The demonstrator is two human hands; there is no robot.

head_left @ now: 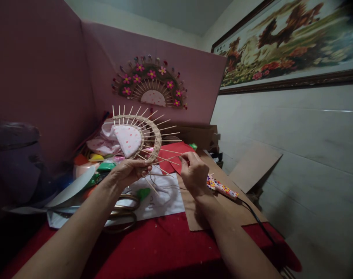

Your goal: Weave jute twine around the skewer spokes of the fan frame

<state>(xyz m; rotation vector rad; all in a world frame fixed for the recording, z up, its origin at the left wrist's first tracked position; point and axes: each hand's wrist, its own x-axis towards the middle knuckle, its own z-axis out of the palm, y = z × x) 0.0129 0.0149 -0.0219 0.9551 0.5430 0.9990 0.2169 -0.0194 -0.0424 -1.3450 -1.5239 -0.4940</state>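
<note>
My left hand (132,172) grips the lower edge of a half-round fan frame (158,141), thumb on top of its woven twine band. Thin pale sticks fan out from a white half-disc with coloured dots (128,139) and pass through the band. To the right, my right hand (194,168) is closed in a pinch at the end of a thin strand or stick that runs from the frame; which of the two it is, I cannot tell. Loose twine (165,188) hangs under the frame. The frame is held tilted above the table.
Scissors (122,211) lie on white paper (167,201) over a red cloth (153,248). Coloured bags and fabric pile up at the left. A patterned glue gun (223,188) with a black cord rests on cardboard (237,209). A finished flowered fan (151,83) hangs on the pink board behind.
</note>
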